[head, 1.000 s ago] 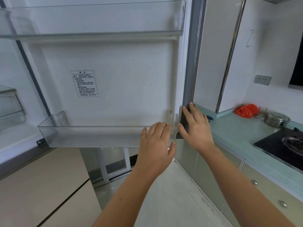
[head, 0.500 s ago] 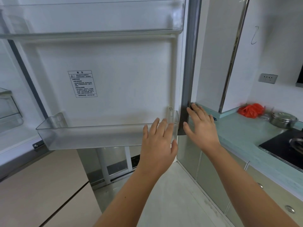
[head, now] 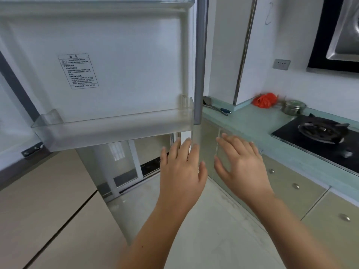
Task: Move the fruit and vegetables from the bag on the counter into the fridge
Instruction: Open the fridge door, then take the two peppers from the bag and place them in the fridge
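Note:
The fridge door (head: 120, 61) stands wide open on my left, its white inner face toward me. A clear door shelf (head: 108, 131) runs along its bottom. My left hand (head: 181, 169) hangs below the door's lower right corner with fingers spread, touching nothing. My right hand (head: 241, 166) is beside it, also spread and empty, in front of the cabinet fronts. A red plastic bag (head: 264, 100) lies far back on the pale green counter (head: 252, 123), near the wall. No fruit or vegetables show.
A ladle with a blue handle (head: 217, 109) lies on the counter by the door's edge. A steel pot (head: 293, 107) sits next to the red bag, and a black gas hob (head: 320, 131) lies further right. Cabinet drawers (head: 295, 191) line the counter's front. The fridge's lower door (head: 48, 200) is on my left.
Both hands have come off the fridge door's edge and dropped below it, apart from the door. The view has tilted down and toward the counter.

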`<state>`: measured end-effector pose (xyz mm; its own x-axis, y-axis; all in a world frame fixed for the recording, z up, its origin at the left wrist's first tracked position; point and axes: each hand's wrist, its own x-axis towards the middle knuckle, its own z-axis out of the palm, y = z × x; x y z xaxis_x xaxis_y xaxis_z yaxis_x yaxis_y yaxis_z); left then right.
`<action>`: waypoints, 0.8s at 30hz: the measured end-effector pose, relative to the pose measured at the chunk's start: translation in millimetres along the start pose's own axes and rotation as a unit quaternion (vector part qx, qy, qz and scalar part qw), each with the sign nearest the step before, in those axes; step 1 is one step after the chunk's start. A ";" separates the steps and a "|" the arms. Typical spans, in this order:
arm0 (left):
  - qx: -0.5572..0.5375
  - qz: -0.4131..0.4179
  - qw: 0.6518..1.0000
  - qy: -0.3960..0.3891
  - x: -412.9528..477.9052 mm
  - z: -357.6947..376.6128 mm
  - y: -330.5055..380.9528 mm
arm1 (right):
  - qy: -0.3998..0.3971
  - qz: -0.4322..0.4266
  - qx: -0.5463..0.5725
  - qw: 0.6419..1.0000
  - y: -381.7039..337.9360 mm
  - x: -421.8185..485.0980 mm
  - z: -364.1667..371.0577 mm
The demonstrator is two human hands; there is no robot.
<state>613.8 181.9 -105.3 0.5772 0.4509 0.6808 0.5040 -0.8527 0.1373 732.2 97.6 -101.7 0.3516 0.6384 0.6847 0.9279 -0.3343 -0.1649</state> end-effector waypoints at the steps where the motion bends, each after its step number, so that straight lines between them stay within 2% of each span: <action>1: -0.017 0.009 1.000 -0.004 -9.0 -1.5 6.2 | -0.004 0.011 -0.007 1.000 -1.1 -13.7 -8.1; 11: -0.166 0.134 0.974 -0.073 -82.2 3.6 90.9 | -0.024 0.155 -0.136 0.978 12.2 -144.1 -88.8; 18: -0.281 0.241 0.924 -0.096 -101.9 7.0 180.2 | -0.004 0.269 -0.224 0.937 40.6 -213.9 -159.6; 24: -0.355 0.322 0.870 -0.113 -124.1 4.6 281.9 | 0.029 0.358 -0.296 0.885 72.3 -274.2 -228.3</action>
<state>687.2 -113.2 -154.4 0.7454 -0.2093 0.6329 -0.4490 -0.8593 0.2448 674.6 -259.9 -139.2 0.8005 0.0854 0.5933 0.2363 -0.9546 -0.1814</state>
